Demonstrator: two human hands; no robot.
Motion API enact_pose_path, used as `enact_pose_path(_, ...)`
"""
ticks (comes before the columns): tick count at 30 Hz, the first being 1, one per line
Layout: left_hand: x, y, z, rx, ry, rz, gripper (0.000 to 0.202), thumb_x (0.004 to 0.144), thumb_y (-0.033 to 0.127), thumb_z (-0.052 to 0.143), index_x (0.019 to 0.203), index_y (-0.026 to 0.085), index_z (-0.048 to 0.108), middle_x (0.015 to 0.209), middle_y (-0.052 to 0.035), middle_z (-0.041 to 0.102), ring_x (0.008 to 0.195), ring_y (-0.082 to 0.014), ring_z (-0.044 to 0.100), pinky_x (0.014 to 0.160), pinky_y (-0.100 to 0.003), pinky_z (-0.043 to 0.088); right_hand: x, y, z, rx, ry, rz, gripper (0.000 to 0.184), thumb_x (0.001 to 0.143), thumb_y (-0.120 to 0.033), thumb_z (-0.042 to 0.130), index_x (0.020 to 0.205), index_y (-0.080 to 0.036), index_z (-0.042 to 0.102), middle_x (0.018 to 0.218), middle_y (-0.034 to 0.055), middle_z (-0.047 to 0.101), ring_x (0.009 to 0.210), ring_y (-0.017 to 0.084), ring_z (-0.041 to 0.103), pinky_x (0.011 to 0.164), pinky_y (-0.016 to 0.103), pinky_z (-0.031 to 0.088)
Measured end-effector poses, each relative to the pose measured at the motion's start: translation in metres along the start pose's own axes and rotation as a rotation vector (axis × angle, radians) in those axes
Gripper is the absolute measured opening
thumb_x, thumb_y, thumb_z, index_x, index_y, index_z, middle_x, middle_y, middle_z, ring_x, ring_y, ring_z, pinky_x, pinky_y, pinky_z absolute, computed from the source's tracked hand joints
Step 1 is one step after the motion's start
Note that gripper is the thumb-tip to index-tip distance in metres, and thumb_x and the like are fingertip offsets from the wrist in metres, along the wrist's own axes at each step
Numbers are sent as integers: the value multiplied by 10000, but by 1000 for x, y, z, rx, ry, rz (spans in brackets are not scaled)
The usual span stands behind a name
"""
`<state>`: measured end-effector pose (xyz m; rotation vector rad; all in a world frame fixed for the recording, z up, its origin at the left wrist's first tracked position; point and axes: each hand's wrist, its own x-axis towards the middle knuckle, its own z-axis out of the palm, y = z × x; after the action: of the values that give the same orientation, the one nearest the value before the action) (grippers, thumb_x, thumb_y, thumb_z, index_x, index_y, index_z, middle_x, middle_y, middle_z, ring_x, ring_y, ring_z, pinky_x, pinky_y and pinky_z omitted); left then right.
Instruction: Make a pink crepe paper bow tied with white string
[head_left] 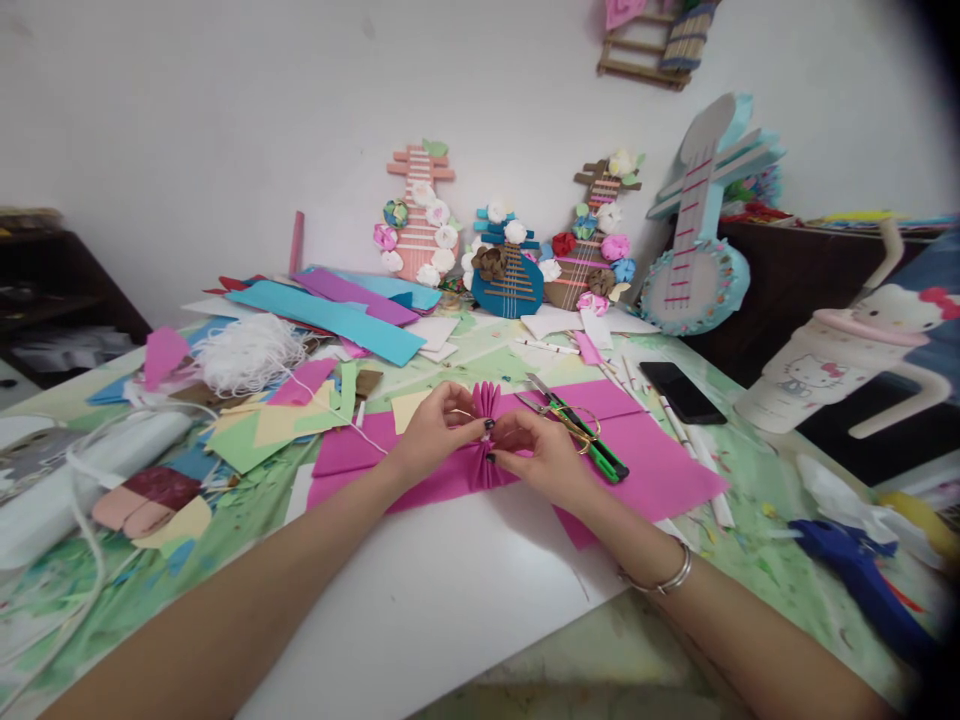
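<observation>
Both my hands meet over a pleated pink paper fan [486, 402] in the middle of the table. My left hand [435, 432] pinches the fan's left side with closed fingers. My right hand [541, 452] pinches its right side at the gathered middle. A white string [352, 425] runs from the fan area toward a heap of white thread at the left. The fan lies over a large pink sheet [652, 465] and a white board [450, 590]. Scissors [559, 410] and a green pen [600, 450] rest just beyond my right hand.
Paper guitar models [510, 270] with paper flowers stand against the wall. Coloured paper scraps [255, 425] and blue sheets [330, 318] cover the left. A black phone [681, 392], a cartoon-cat tumbler [832, 365] and a blue glue gun [862, 575] sit right.
</observation>
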<state>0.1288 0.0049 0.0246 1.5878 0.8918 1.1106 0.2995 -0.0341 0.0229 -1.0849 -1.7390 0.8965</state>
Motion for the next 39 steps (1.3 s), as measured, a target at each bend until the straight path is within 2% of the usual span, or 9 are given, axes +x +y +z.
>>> enact_pose_path(6,0,2,-1,-138,-110,-62,411,677,274,733,1008,160,518,878,-53,653,833,-175,642,757,-331,521,2,0,-3,-41,45,-28,127,751,-214,643,859,-173,589,798,42,670,731,161,651,696,301,541)
enact_pose_path(12,-3,5,0,-192,-174,-102,430,684,265,750,1035,133,540,950,-105,684,857,-212,661,785,-379,517,4,-1,-14,58,168,-125,335,795,-220,620,1117,-223,528,1017,66,622,888,170,624,762,318,524)
enact_pose_path(17,-5,7,0,-235,-238,-146,448,680,246,764,1054,132,546,927,-112,703,851,-215,668,772,-360,511,5,-2,-19,66,155,-173,134,784,-208,634,915,-207,610,975,50,608,910,173,590,815,336,495)
enact_pose_path(20,-6,9,0,-264,-272,-172,462,686,236,762,1077,133,539,947,-121,701,852,-213,667,775,-360,505,5,-5,-21,126,158,-139,133,733,-227,690,825,-193,600,861,26,594,835,161,581,782,325,491)
enact_pose_path(26,-7,12,0,-302,-339,-183,468,711,230,741,1109,123,520,1007,-145,674,865,-206,653,768,-340,489,5,-11,-25,231,24,-107,204,685,-212,730,840,-186,599,825,13,608,776,148,585,738,309,471)
enact_pose_path(31,-9,10,1,-319,-421,-165,468,761,235,696,1165,155,474,1061,-129,615,888,-180,632,818,-343,479,5,-10,-22,150,16,-136,84,724,-193,688,783,-183,629,779,17,639,773,157,593,744,320,468)
enact_pose_path(34,-12,12,4,-279,-472,-205,510,782,261,667,1216,194,408,1042,-96,577,761,-147,631,700,-313,497,4,-9,-18,117,46,-165,44,736,-184,671,755,-181,632,745,13,640,725,151,595,719,313,479)
enact_pose_path(37,-15,17,6,-166,-502,-209,350,850,304,563,1146,174,431,804,-9,547,579,-89,541,526,-229,412,3,-7,-15,98,63,-181,32,738,-173,663,764,-183,646,756,21,654,730,155,607,712,314,493)
enact_pose_path(39,-16,19,7,-73,-515,-198,234,878,298,498,1065,162,464,680,35,475,534,-71,453,483,-207,343,3,-6,-14,91,103,-176,42,735,-172,664,775,-183,655,769,28,663,748,163,617,721,321,503)
